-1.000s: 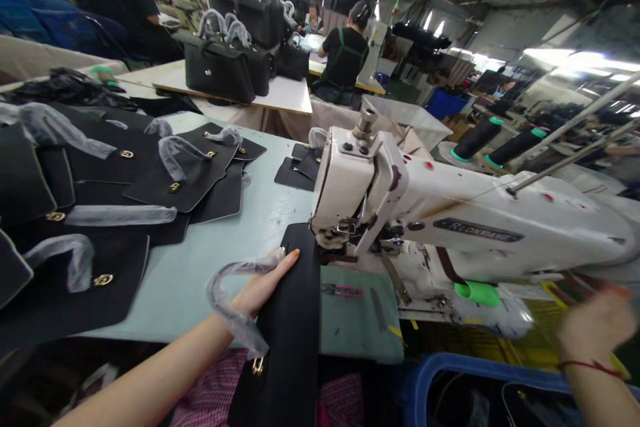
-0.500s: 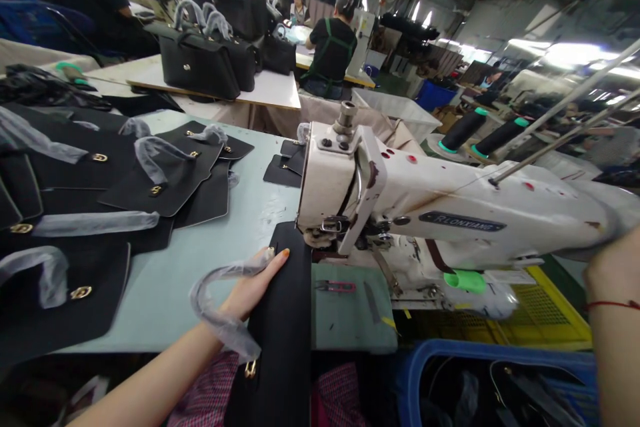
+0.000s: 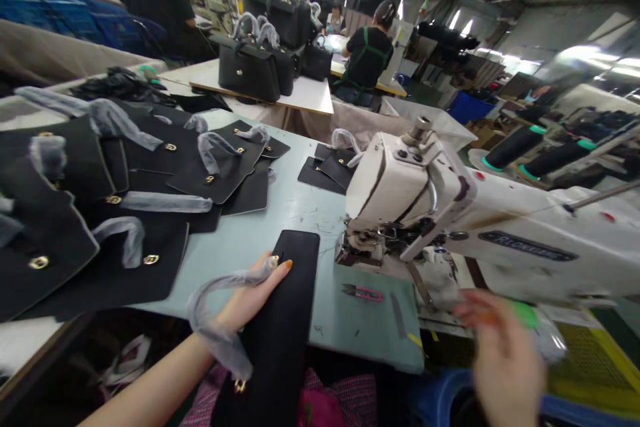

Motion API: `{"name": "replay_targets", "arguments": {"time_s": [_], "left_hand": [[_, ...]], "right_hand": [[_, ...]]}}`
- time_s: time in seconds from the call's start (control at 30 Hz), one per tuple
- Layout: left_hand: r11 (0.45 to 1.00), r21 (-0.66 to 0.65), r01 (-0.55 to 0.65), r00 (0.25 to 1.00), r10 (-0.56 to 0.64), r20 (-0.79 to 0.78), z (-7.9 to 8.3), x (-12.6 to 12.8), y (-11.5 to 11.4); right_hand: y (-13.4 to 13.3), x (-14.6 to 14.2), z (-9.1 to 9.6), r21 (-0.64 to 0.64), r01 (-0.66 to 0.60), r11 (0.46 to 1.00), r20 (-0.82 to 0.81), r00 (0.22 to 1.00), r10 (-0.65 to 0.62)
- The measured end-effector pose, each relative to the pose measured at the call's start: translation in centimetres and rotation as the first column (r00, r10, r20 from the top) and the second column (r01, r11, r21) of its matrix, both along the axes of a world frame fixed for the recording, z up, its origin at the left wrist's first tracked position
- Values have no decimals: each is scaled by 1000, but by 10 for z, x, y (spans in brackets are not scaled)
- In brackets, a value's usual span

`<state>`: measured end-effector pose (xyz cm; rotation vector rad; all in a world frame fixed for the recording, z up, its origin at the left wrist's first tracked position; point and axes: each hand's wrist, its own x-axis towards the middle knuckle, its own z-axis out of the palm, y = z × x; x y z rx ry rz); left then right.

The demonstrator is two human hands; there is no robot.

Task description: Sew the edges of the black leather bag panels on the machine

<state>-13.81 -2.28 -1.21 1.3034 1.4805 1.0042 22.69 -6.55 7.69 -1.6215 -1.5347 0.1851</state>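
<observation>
My left hand (image 3: 253, 300) grips a long black bag panel (image 3: 287, 320), thumb on its upper face and fingers hidden beneath. A plastic-wrapped handle (image 3: 203, 323) arches over my wrist, fixed to the panel by gold fittings. The panel's far end lies over the pale green table (image 3: 295, 210), left of the sewing machine (image 3: 480, 213) and apart from it. To the right, my right hand (image 3: 505, 360) is smeared by motion in front of the machine's base. Its fingers are too blurred to show whether they hold anything. Pink-handled thread snips (image 3: 370, 293) rest below the machine head.
Several black panels with wrapped handles (image 3: 215, 153) cover the table's left side. More panels (image 3: 325, 170) lie behind the machine head. A grey blade (image 3: 398, 315) lies beside the snips. A blue tub (image 3: 450, 390) and a yellow crate (image 3: 595, 360) stand low right. Finished bags (image 3: 250, 70) and co-workers are beyond.
The panel has come away from under the machine head, toward me and to the left, in my left hand. My right hand has moved from the far right toward the machine's base. The view has turned left.
</observation>
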Motion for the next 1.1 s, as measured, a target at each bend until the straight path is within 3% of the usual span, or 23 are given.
{"name": "replay_targets", "arguments": {"time_s": [0.03,0.07,0.1,0.17,0.23,0.27,0.33,0.4,0.43,0.5,0.57,0.67,0.77,0.87,0.97,1.03,1.1], "left_hand": [[1000,11,-7,1000,7,8,0,2,-2],[1000,23,-2,1000,2,19,-2,3,-5],[999,35,20,999,-22,33,-4,2,-6],[994,86,60,998,-61,16,-11,-10,-7],[989,150,-5,999,10,-30,-17,-38,-5],[980,182,-81,994,93,-63,-18,-57,-3],[940,258,-222,935,280,-218,-15,-102,5],[912,343,-224,783,378,-494,-6,-144,17],[912,360,-198,719,385,-579,-1,-162,24],[927,352,-127,627,350,-696,8,-188,41],[949,308,-71,571,292,-767,15,-205,55],[971,237,-42,463,230,-856,20,-227,59],[987,155,-44,392,160,-906,20,-253,47],[998,50,40,409,29,-912,17,-261,36],[977,14,211,459,-87,-884,15,-227,30],[940,36,339,492,-144,-858,15,-183,24],[869,94,486,532,-209,-821,18,-133,15]], "right_hand": [[-10,-42,-24,-191,-267,945,-260,942,214],[-18,-82,-46,-317,-486,814,-508,812,287],[-24,-117,-65,-361,-582,728,-665,708,236],[-25,-171,-90,-398,-691,604,-797,586,145],[-8,-201,-96,-408,-724,556,-842,534,76],[8,-208,-94,-398,-716,574,-853,518,55],[47,-217,-81,-321,-637,701,-880,474,28],[82,-223,-67,-174,-531,829,-932,361,36],[94,-226,-62,-116,-525,843,-958,283,44],[101,-233,-59,-71,-571,818,-984,174,36],[86,-236,-69,-124,-651,749,-984,175,-11],[41,-224,-102,-272,-693,668,-958,263,-117],[-2,-200,-136,-385,-627,677,-923,277,-268],[-22,-182,-152,-419,-562,713,-908,277,-316],[-21,-181,-146,-413,-589,695,-905,355,-237],[-14,-185,-137,-399,-602,692,-899,406,-165],[-7,-189,-129,-364,-599,713,-898,428,-99]]}}
